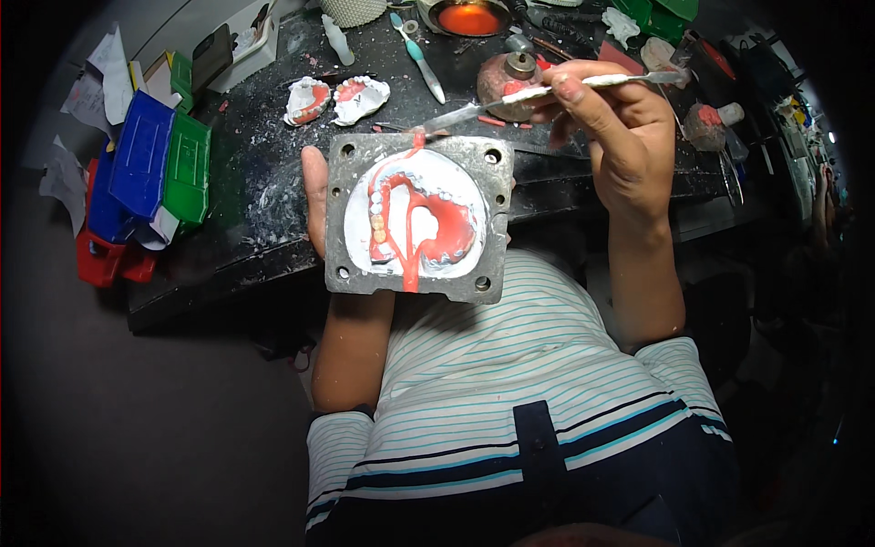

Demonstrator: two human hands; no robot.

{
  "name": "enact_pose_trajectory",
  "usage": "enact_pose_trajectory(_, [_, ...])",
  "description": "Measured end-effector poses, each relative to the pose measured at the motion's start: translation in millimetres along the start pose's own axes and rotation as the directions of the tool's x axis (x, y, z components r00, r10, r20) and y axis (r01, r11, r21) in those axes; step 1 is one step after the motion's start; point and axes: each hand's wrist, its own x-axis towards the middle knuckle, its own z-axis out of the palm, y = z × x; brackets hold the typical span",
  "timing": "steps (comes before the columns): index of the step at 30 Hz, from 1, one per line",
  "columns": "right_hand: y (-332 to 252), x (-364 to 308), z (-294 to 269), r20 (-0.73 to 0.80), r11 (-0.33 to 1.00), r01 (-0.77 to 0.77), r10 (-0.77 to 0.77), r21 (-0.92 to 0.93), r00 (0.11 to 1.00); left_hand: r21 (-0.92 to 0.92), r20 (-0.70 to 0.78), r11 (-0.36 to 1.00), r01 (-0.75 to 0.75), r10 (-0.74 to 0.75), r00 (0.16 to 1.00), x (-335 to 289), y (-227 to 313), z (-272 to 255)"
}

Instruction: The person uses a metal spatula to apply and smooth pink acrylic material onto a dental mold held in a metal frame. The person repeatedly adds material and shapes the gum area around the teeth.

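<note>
My left hand point(314, 187) is shut on a square grey metal denture flask point(339, 219), supporting it from below; most of its fingers are hidden. White plaster point(360, 253) fills the flask's round middle. Set in the plaster is a red wax denture form point(447, 230) with a row of teeth, and red wax strips run to the flask's far and near edges. A wax knife point(456, 117) with a white-smeared handle is pinched in my right hand point(629, 137). Its blade points left, and the tip is by the wax strip at the flask's far edge.
Behind the flask lie two plaster dental casts point(361, 98) with red wax and a toothbrush point(419, 59). A wax-stained burner point(497, 82) stands near the knife. Farther back is a pan of orange liquid point(469, 18). Blue point(141, 150) and green bins point(189, 169) stand at the table's left edge.
</note>
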Motion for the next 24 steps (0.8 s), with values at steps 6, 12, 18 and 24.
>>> enact_pose_trajectory(6, [7,2,5,0.037,1.0,-0.016,0.017,-0.027,0.999,0.026,-0.027,1.0,-0.018,0.019,0.999,-3,3,1])
enact_pose_trajectory(12, [8,3,3,0.029,1.0,-0.013,0.013,-0.026,0.999,0.042,-0.044,0.999,-0.024,0.026,0.999,-4,2,1])
enact_pose_trajectory(18, [7,3,3,0.02,0.999,-0.034,0.034,-0.019,0.999,0.054,-0.055,0.998,-0.024,0.027,0.998,-3,3,1])
enact_pose_trajectory(24, [9,4,-6,-0.016,0.997,-0.065,0.064,-0.047,0.998,0.058,-0.059,0.998,-0.028,0.031,0.998,-3,2,2])
